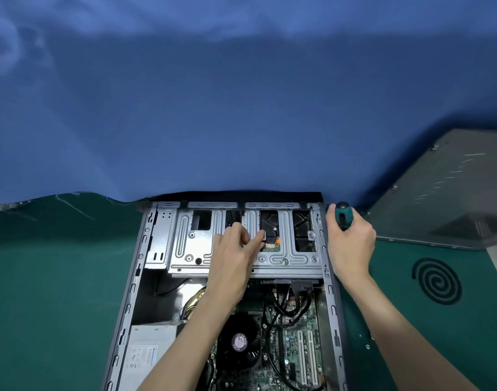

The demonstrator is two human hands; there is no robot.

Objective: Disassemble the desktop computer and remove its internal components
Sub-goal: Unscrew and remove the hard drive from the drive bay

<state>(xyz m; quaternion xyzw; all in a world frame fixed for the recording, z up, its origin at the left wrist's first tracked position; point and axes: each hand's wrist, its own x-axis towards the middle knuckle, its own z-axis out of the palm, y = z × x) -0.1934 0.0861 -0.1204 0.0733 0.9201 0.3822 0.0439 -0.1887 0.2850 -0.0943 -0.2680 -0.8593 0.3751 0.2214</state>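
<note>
An open desktop case [129, 300] lies flat on a green mat, its inside facing up. A silver drive cage [185, 244] spans its far end, with a hard drive [270, 224] showing through a cutout. My left hand [236, 255] rests on the cage, its thumb and fingers stretched toward that cutout. My right hand [351, 244] grips a screwdriver with a green and black handle [344, 214] just outside the case's far right corner. Nearer me are the motherboard [295, 342], the CPU fan [240, 342] and the power supply [148, 354].
The removed grey side panel [445, 190] lies on the mat at the right. A black spiral coil [437, 280] sits right of the case. A few small screws [367, 347] lie beside the case's right wall. A blue cloth [213, 108] hangs behind.
</note>
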